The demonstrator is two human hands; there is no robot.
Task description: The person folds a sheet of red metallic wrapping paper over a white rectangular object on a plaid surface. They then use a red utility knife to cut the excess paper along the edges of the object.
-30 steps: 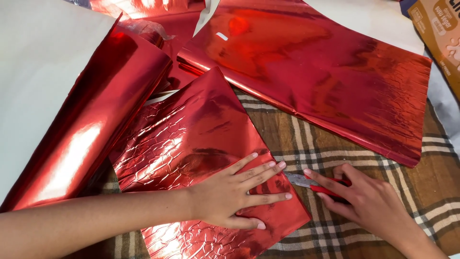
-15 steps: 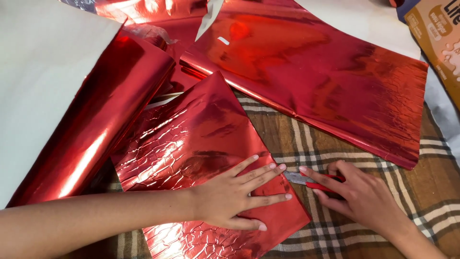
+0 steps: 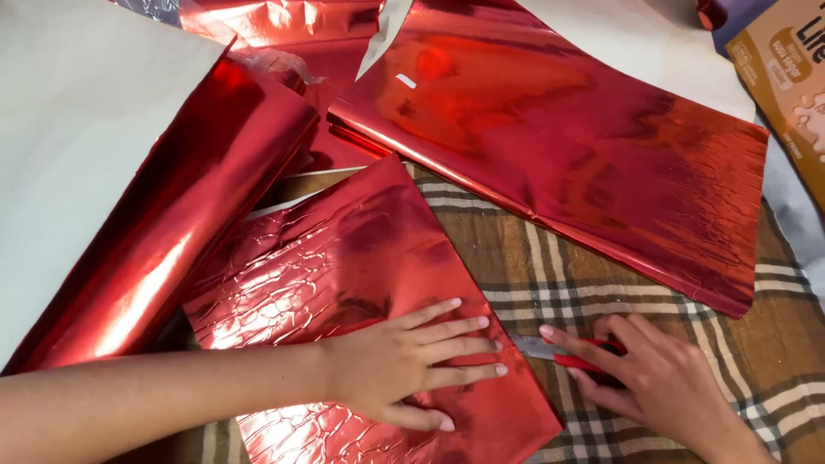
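we note the left hand (image 3: 400, 365) flat, released, on the red foil sheet (image 3: 344, 283) — right hand (image 3: 662, 382) beside it grasping scissors (image 3: 559, 352); cutting stage, next calls for steady alignment.

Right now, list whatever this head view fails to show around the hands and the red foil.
- Scissors: handles covered by the right hand; blades partly under the foil sheet.
- Foil beneath the left hand: hidden.
- Cardboard box: cut off by the frame edge.
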